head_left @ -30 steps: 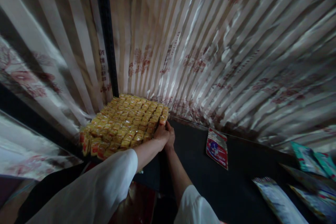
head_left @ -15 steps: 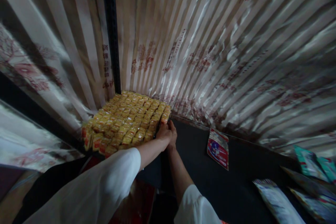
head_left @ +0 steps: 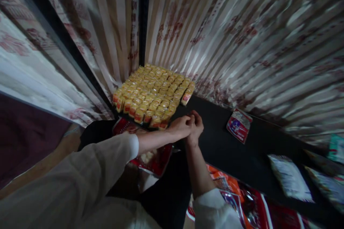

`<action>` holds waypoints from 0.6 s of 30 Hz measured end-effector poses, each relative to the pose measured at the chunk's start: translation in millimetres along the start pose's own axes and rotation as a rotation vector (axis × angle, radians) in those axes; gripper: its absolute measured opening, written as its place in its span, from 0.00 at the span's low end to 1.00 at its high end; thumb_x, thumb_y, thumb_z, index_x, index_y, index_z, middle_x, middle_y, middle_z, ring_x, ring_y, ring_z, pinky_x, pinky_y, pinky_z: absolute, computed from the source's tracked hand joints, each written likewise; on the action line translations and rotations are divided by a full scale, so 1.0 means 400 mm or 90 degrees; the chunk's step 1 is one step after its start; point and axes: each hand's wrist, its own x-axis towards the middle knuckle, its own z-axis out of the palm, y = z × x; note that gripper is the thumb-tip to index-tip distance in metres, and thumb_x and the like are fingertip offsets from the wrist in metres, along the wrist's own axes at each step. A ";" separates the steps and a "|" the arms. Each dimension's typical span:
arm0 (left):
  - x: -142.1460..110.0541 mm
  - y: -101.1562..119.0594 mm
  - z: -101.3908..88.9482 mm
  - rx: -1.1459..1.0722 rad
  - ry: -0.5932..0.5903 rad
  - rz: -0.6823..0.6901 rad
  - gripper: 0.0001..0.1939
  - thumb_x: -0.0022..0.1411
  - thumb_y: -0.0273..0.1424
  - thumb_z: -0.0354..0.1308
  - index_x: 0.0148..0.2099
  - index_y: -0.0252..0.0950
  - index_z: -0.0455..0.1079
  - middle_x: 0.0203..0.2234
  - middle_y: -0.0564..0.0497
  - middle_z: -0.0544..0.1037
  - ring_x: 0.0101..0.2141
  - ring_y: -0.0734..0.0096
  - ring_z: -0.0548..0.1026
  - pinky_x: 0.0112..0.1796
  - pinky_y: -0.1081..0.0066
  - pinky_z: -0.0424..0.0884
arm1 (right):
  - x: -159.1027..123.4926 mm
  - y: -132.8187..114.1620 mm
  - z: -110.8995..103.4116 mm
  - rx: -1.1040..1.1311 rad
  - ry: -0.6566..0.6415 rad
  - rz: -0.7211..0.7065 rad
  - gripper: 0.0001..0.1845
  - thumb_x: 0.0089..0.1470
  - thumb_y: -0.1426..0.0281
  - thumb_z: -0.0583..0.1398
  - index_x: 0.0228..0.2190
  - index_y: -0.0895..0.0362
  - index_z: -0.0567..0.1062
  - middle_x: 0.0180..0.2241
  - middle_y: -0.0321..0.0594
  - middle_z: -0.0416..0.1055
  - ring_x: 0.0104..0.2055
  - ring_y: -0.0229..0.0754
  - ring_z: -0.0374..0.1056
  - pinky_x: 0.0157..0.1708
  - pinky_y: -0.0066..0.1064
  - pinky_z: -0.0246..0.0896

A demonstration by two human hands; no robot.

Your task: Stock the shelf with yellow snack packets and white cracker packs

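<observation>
Small yellow-wrapped packets point(head_left: 150, 93) stand side by side in tight rows on the black shelf point(head_left: 215, 128), in its far left corner. The outermost row on the right is short, with its end packet point(head_left: 187, 94) beyond my fingers. My left hand point(head_left: 182, 127) and my right hand point(head_left: 196, 128) meet just right of the block's near corner, apart from the packets. The fingers of both are curled in and touch each other. Whatever may be between them is hidden.
A red and white pouch point(head_left: 239, 125) lies on the shelf to the right. Several other bags, such as a pale one point(head_left: 290, 178), lie farther right. Below the shelf edge are red packages point(head_left: 154, 162). Pleated printed sheeting point(head_left: 228, 35) and a dark post point(head_left: 143, 18) stand behind.
Both hands have drawn back from the short right-hand row toward me, still together. A packet now shows at that row's end. The view has shifted, so more below the shelf edge is visible.
</observation>
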 end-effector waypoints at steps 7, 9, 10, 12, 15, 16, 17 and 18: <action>-0.256 -0.166 -0.151 -0.105 -0.161 -0.212 0.13 0.50 0.19 0.52 0.37 0.34 0.71 0.23 0.54 0.73 0.24 0.76 0.70 0.28 0.77 0.68 | -0.356 0.007 -0.057 -0.047 -0.122 0.076 0.20 0.53 0.58 0.53 0.40 0.57 0.72 0.38 0.44 0.74 0.35 0.40 0.70 0.37 0.32 0.66; -0.284 -0.239 -0.203 -0.101 -0.076 -0.335 0.06 0.49 0.20 0.54 0.28 0.34 0.70 0.18 0.55 0.70 0.21 0.76 0.69 0.25 0.77 0.66 | -0.423 0.050 -0.055 -0.136 -0.239 0.097 0.18 0.53 0.60 0.52 0.39 0.58 0.73 0.38 0.46 0.75 0.39 0.43 0.71 0.41 0.35 0.66; -0.290 -0.273 -0.226 -0.097 -0.047 -0.353 0.06 0.48 0.20 0.55 0.26 0.35 0.69 0.17 0.56 0.69 0.20 0.76 0.68 0.25 0.77 0.64 | -0.445 0.070 -0.049 -0.208 -0.300 0.097 0.17 0.52 0.63 0.53 0.40 0.57 0.74 0.40 0.46 0.75 0.42 0.44 0.70 0.44 0.36 0.65; -0.291 -0.332 -0.261 -0.096 0.003 -0.370 0.08 0.47 0.19 0.56 0.22 0.35 0.66 0.15 0.56 0.66 0.21 0.76 0.67 0.25 0.77 0.62 | -0.464 0.101 -0.026 -0.357 -0.425 0.072 0.18 0.51 0.68 0.52 0.41 0.57 0.75 0.44 0.46 0.74 0.47 0.45 0.69 0.49 0.37 0.61; -0.279 -0.390 -0.289 -0.102 0.060 -0.386 0.09 0.48 0.19 0.57 0.21 0.35 0.64 0.14 0.57 0.63 0.23 0.74 0.68 0.27 0.77 0.62 | -0.448 0.123 0.024 -0.577 -0.564 -0.003 0.20 0.52 0.72 0.52 0.45 0.57 0.75 0.52 0.48 0.69 0.58 0.48 0.60 0.57 0.40 0.52; -0.275 -0.403 -0.294 -0.109 0.069 -0.394 0.08 0.48 0.20 0.57 0.21 0.35 0.64 0.14 0.56 0.64 0.23 0.74 0.68 0.27 0.76 0.62 | -0.438 0.126 0.043 -0.643 -0.590 -0.024 0.20 0.52 0.73 0.53 0.47 0.57 0.74 0.54 0.49 0.67 0.61 0.49 0.56 0.58 0.41 0.49; -0.271 -0.413 -0.298 -0.117 0.074 -0.403 0.07 0.49 0.20 0.57 0.22 0.35 0.65 0.14 0.56 0.65 0.23 0.74 0.68 0.27 0.76 0.63 | -0.429 0.130 0.063 -0.698 -0.606 -0.037 0.21 0.52 0.73 0.54 0.48 0.57 0.73 0.55 0.49 0.66 0.62 0.51 0.53 0.58 0.43 0.48; -0.268 -0.421 -0.301 -0.127 0.077 -0.412 0.06 0.50 0.21 0.57 0.24 0.35 0.65 0.15 0.56 0.66 0.23 0.74 0.68 0.27 0.76 0.64 | -0.422 0.134 0.081 -0.735 -0.618 -0.045 0.22 0.51 0.74 0.55 0.48 0.57 0.73 0.54 0.50 0.66 0.62 0.52 0.53 0.57 0.43 0.49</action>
